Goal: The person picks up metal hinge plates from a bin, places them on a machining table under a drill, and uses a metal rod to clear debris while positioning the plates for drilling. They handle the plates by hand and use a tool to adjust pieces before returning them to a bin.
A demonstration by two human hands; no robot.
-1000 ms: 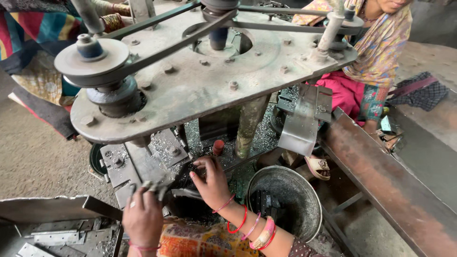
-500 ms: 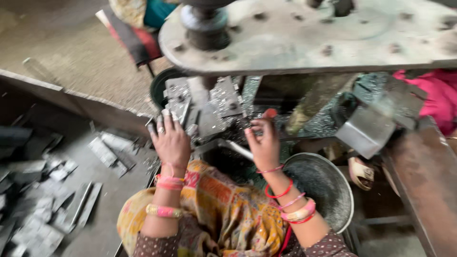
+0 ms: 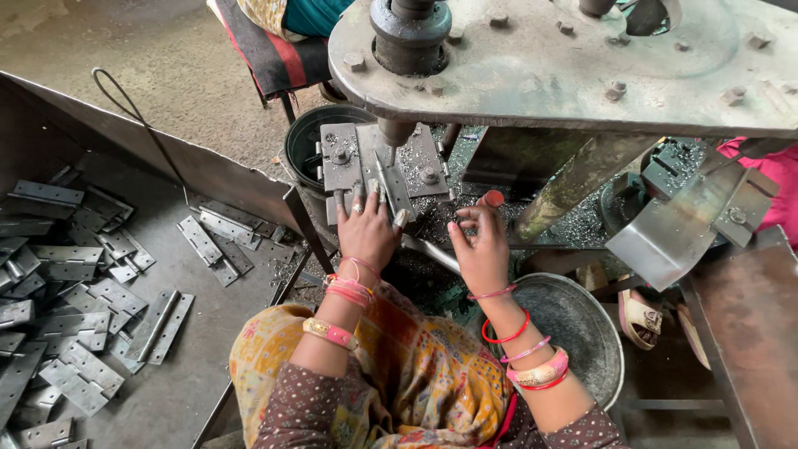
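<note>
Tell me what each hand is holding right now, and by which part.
The left hand presses a hinge flat on the drill jig by its near end. The right hand holds nothing visible; its fingers hover beside the jig.

No packages, labels, signs or screens show anywhere in this view, neither on the machine, nor among the loose metal pieces, nor on the floor around the seated person.

drill bit tip [image 3: 391, 158]: hidden behind left hand [image 3: 364, 233] fingers | press head plate [image 3: 565, 66]: cut off at top and right edges | hinge pile [image 3: 58, 299]: cut by left edge | right hand [image 3: 480, 249] grip on red-tipped lever [image 3: 493, 199]: unclear | far seated person [image 3: 283, 17]: mostly out of frame
</note>
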